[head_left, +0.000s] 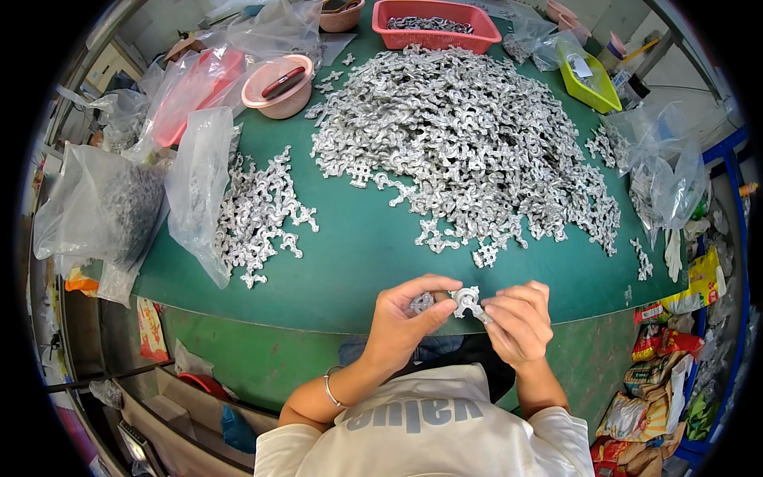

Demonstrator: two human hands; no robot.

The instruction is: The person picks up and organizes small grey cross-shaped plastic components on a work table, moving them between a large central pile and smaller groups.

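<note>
Near the front edge of the green table, my left hand is closed round a small silver metal casting with curved arms. Thumb and fingers of my right hand pinch the lower right end of that casting. A second silver piece shows inside the curl of my left fingers; whether it is separate I cannot tell. Beyond my hands spreads a large heap of similar castings. A smaller heap lies to the left.
Clear plastic bags stand along the left, one full of grey parts. A pink bowl holds a dark red tool. A red basket with parts sits at the back; a yellow-green tray is back right.
</note>
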